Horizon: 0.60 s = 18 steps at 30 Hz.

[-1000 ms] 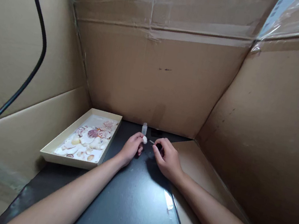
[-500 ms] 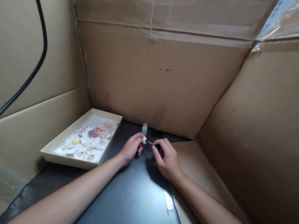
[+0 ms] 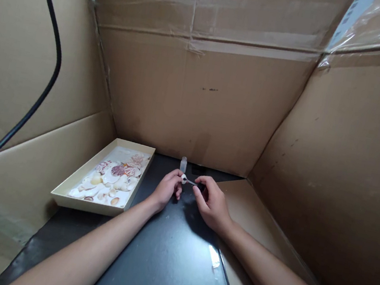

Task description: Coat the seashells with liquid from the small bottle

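Observation:
Between the fingertips of my left hand (image 3: 167,188) is a small white round piece (image 3: 184,178) with a dark spot. My right hand (image 3: 213,203) pinches a thin grey stick-like tool (image 3: 192,183), whose tip reaches the white piece. Something dark shows under the right fingers, too small to make out. Just beyond my left fingers a small clear bottle (image 3: 183,165) stands upright on the dark table (image 3: 162,264).
A cream tray (image 3: 88,205) of seashells (image 3: 118,170) lies on the left. Cardboard walls (image 3: 195,109) rise on three sides. A black cable (image 3: 58,59) hangs at the left. A flat cardboard piece (image 3: 250,206) lies at the right.
The thin tool and the white piece have shifted very slightly between my fingers. Both hands stay in nearly the same place.

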Each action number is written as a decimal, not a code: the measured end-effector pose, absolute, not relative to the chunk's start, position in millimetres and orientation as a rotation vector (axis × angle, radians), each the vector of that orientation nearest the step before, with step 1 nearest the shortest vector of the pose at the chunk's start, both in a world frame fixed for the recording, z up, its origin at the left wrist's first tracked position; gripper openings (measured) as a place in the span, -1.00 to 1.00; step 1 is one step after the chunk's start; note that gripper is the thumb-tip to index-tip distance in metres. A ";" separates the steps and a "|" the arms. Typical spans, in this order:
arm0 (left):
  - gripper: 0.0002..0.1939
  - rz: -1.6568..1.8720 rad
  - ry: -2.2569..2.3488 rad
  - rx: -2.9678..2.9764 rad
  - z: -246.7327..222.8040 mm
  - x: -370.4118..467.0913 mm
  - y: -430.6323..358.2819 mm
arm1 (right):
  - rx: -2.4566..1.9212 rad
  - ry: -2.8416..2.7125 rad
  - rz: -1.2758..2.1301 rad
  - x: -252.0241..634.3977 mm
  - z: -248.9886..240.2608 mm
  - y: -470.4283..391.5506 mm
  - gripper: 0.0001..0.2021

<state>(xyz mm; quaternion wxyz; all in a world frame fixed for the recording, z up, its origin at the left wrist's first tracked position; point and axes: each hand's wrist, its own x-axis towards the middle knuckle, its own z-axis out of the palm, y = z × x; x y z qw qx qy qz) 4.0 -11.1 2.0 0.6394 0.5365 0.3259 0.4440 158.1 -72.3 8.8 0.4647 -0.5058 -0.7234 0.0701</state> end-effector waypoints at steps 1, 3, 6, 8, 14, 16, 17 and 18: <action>-0.90 1.009 0.742 1.227 2.3 3.8 -11.4 | -1.256 -1.769 0.164 158.1 8.8 -72.2 -0.85; -0.90 1.001 0.749 1.233 2.8 3.6 -12.0 | -1.273 -1.743 0.157 158.2 9.0 -72.3 -0.85; -0.89 1.009 0.755 1.226 3.7 3.4 -12.9 | -1.237 -1.750 0.199 158.3 9.0 -72.5 -0.85; -0.88 1.021 0.746 1.214 4.2 3.4 -13.2 | -1.236 -1.754 0.205 158.3 8.8 -72.3 -0.85; -0.85 1.026 0.722 1.212 3.9 3.2 -13.2 | -1.233 -1.740 0.217 158.0 8.6 -71.8 -0.84; -0.85 1.028 0.711 1.215 3.5 2.9 -13.2 | -1.237 -1.746 0.215 157.6 8.9 -72.1 -0.84; -0.84 1.025 0.709 1.220 3.3 2.8 -13.2 | -1.246 -1.739 0.203 157.4 9.2 -72.3 -0.84; -0.84 1.020 0.708 1.226 3.3 2.7 -13.3 | -1.252 -1.731 0.194 157.4 9.4 -72.4 -0.84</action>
